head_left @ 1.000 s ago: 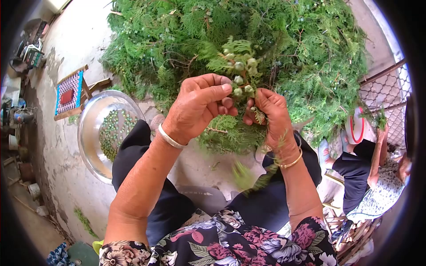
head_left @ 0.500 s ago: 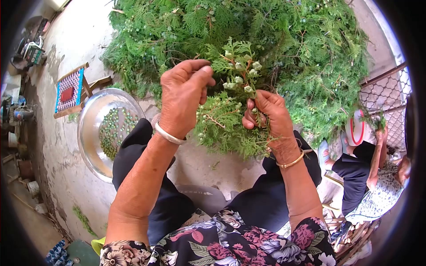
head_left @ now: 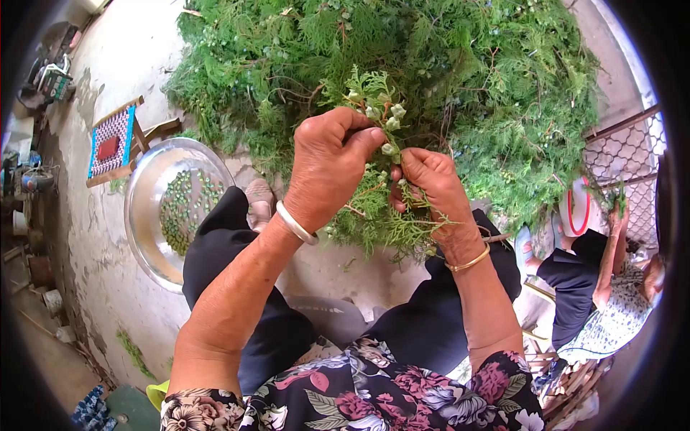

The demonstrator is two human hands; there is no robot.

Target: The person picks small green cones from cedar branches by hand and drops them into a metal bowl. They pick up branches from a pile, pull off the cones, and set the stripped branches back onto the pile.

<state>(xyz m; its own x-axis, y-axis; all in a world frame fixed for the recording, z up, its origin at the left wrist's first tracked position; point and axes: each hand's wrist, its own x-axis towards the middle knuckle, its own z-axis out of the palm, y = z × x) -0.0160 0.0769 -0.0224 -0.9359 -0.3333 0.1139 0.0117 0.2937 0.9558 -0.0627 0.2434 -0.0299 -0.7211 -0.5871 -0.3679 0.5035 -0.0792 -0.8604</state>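
My right hand (head_left: pixel 430 188) is closed on a green sprig (head_left: pixel 374 86) that bears several pale green cones (head_left: pixel 393 123). The sprig stands up from between its fingers, and leafy ends hang below over the wrist. My left hand (head_left: pixel 334 159), with a silvery bangle, is at the left side of the sprig. Its thumb and forefinger are closed at the cones; what lies between their tips is too small to make out. Behind both hands lies a large heap of green branches (head_left: pixel 503 86).
At the left, a metal basin (head_left: pixel 136 215) holds many small green cones (head_left: pixel 183 215). A woven-seat stool (head_left: pixel 111 147) stands beyond it. On the right sits another person (head_left: pixel 582 287) near a red-rimmed container (head_left: pixel 577 208) and wire mesh (head_left: pixel 632 151).
My left hand has moved right and slightly down, up to the cones on the sprig. My right hand has shifted slightly, and the sprig now leans left.
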